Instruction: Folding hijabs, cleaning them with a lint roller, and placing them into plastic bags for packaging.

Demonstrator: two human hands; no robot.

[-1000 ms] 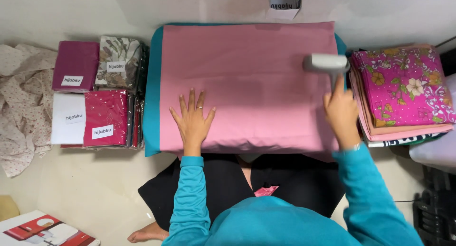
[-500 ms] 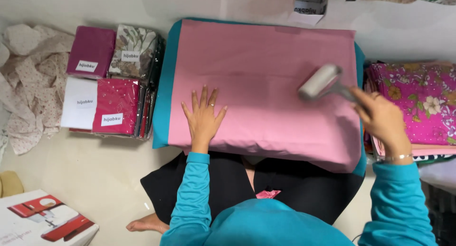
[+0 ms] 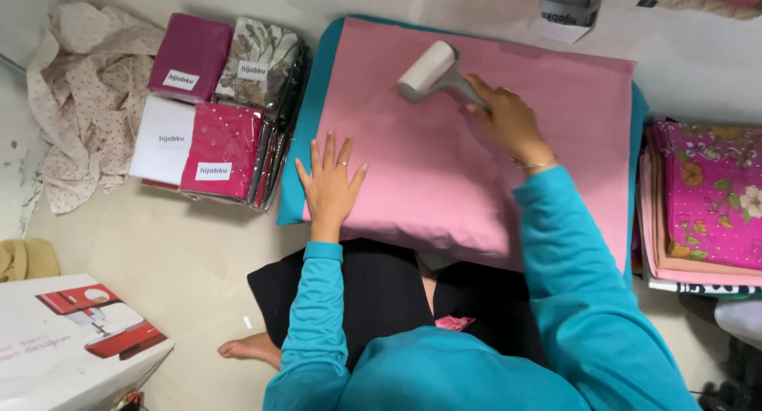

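A pink cloth [image 3: 444,165] lies spread flat over a teal pad [image 3: 305,141] in front of me. My left hand [image 3: 329,185] rests flat on the cloth's near left part, fingers spread, a ring on one finger. My right hand [image 3: 508,121] grips the grey handle of a white lint roller [image 3: 426,69], whose roll touches the cloth near its far left corner. Both my sleeves are teal.
Packaged folded scarves [image 3: 214,109] in magenta, white and floral lie left of the pad, beside a crumpled dotted cloth [image 3: 75,101]. A stack of folded floral fabrics [image 3: 702,196] sits at the right. A white box with a red sewing machine picture [image 3: 71,339] is at the lower left.
My right hand has carried the lint roller from the cloth's right side across to its far left part. My left hand stays flat on the cloth. The camera has shifted.
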